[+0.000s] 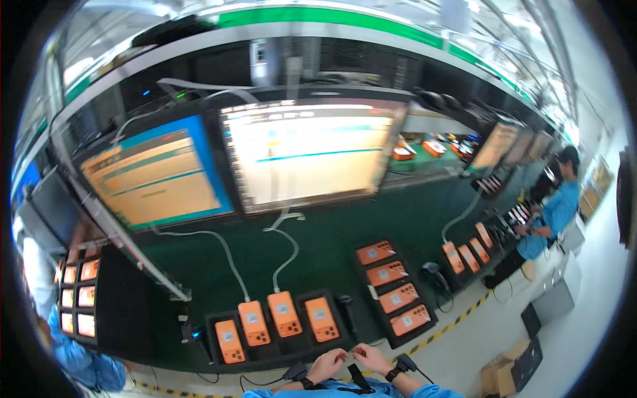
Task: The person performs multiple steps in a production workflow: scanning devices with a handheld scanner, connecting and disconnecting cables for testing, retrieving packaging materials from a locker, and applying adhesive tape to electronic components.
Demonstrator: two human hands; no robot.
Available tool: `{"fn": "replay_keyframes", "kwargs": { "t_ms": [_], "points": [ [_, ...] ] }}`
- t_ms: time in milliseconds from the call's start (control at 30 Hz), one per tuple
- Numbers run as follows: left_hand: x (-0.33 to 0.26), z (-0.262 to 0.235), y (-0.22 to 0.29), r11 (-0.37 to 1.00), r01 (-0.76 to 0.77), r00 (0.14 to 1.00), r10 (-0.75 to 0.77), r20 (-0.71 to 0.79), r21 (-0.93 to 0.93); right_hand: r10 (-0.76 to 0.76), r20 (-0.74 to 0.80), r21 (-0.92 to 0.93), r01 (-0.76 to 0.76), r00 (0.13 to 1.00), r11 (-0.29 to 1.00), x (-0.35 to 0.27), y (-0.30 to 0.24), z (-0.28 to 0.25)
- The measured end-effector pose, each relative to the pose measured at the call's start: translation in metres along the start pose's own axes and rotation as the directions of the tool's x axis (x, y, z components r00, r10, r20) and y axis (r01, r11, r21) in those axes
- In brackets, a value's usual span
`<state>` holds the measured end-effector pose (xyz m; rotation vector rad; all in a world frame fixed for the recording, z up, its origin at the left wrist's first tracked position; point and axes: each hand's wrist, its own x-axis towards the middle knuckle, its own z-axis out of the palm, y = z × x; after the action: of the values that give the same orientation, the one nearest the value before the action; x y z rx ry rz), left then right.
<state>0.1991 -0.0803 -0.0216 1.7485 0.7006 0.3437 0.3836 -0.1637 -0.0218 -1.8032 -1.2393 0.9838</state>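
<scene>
At the table's near edge, my left hand [328, 364] and my right hand [371, 359] are close together, fingers curled in. Anything between the fingertips is too small to make out. A black strap [359, 379] hangs just below them, and each wrist wears a black band. Nearest to my hands is a black tray [265, 356] of orange phones, among them a phone [322, 319] at its right end. White cables run into two middle phones, one being this phone [284, 314]. To the right, a second black tray [396, 340] holds several orange phones, camera side up.
Two lit monitors, the left monitor [156, 174] and the middle monitor [308, 152], stand behind the trays on the green table [332, 232]. A black handheld scanner [434, 275] lies right of the second tray. Another person [557, 205] works at far right; a blue sleeve [86, 361] shows at left.
</scene>
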Motion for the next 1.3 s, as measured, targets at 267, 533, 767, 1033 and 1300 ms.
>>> {"fn": "replay_keyframes", "kwargs": {
  "t_ms": [267,533,767,1033,1300],
  "points": [
    [0.051,0.145,0.048,0.991,-0.063,0.96,0.027,0.277,0.119,0.588,-0.079,0.257,-0.554,0.805,0.792,-0.179,0.188,-0.086],
    [0.096,0.294,0.121,0.916,-0.336,0.703,0.087,0.706,0.221,0.809,-0.338,0.68,-0.469,0.482,0.563,-0.309,0.268,-0.125],
    [0.199,0.349,0.12,0.976,-0.214,0.84,0.163,0.517,0.041,0.805,-0.464,0.659,-0.464,0.368,0.592,-0.334,0.33,-0.109],
    [0.397,0.376,0.121,0.997,-0.051,0.958,0.065,-0.279,0.058,0.82,-0.348,0.408,-0.714,0.454,0.569,-0.364,0.378,-0.152],
    [0.502,0.401,0.105,0.997,0.08,0.75,-0.052,-0.659,0.012,0.691,-0.377,-0.289,-0.788,0.616,0.544,-0.403,0.422,-0.283]
  ]
}}
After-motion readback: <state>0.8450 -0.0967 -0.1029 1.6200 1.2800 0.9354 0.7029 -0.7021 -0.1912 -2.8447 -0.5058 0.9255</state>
